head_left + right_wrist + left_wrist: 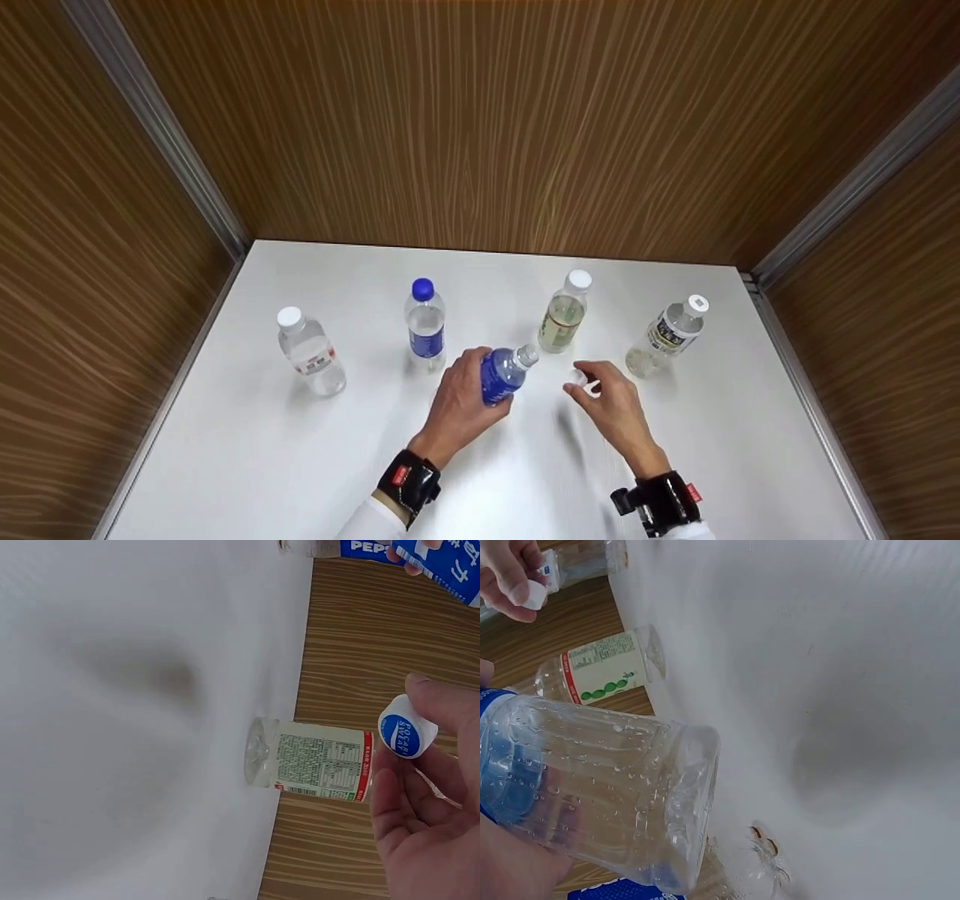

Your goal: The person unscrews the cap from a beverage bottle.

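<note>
My left hand (463,401) grips a clear plastic bottle with a blue label (497,377), tilted with its uncapped mouth toward the right. Water drops cling inside its lower half, and the bottle base (690,810) is off the table in the left wrist view. Between thumb and fingers, my right hand (613,401) pinches a white bottle cap (406,727) with a blue Pocari Sweat print on top. The cap is apart from the bottle mouth, a short way to its right. Behind the two hands stands a green-labelled bottle with a white cap (564,313).
On the white table (247,457) a blue-capped Pepsi bottle (426,330) stands left of centre. A white-capped clear bottle (313,352) is at the far left, and a dark-labelled bottle (666,337) at the right. Wood-grain panels (480,135) wall in the back and sides.
</note>
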A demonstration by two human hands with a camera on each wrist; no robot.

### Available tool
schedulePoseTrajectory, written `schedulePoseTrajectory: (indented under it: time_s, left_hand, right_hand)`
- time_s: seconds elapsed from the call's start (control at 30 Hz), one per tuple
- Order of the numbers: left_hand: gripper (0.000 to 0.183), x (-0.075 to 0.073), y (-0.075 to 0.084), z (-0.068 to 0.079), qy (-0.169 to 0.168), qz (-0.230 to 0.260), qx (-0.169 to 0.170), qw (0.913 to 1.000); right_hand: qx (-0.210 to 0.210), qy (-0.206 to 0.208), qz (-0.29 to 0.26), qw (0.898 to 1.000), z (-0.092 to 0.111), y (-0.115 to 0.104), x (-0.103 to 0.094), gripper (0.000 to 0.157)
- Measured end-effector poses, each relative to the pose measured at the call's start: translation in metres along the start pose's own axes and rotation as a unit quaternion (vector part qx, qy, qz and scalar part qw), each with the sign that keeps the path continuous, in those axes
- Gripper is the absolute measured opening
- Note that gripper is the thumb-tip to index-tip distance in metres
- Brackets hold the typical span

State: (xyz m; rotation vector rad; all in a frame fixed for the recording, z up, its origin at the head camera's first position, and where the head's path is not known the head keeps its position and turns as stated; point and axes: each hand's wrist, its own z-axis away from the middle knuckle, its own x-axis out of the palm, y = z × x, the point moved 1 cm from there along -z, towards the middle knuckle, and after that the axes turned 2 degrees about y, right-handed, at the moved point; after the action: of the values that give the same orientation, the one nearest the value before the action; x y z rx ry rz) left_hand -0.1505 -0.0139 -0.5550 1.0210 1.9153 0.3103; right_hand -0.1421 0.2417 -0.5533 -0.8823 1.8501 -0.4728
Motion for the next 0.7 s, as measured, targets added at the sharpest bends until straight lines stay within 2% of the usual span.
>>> schedulePoseTrajectory:
  time_s: [0.3, 0.47, 0.7]
  left_hand:
    - [0.076, -0.002, -0.003, 0.001, -0.01, 0.003, -0.005, 0.9999]
    - [0.076, -0.002, -0.004, 0.002, -0.007, 0.009, -0.004, 0.9999]
    - [0.076, -0.001, -0.005, 0.004, -0.008, 0.011, -0.007, 0.9999]
  right_hand:
    - [0.068, -0.053, 0.011, 0.996, 0.011, 0.02, 0.014, 0.033]
    - [0.064, -0.084, 0.04, 0.994, 0.017, 0.029, 0.019, 0.031]
    - [0.069, -0.1, 0.063, 0.991, 0.023, 0.035, 0.023, 0.029]
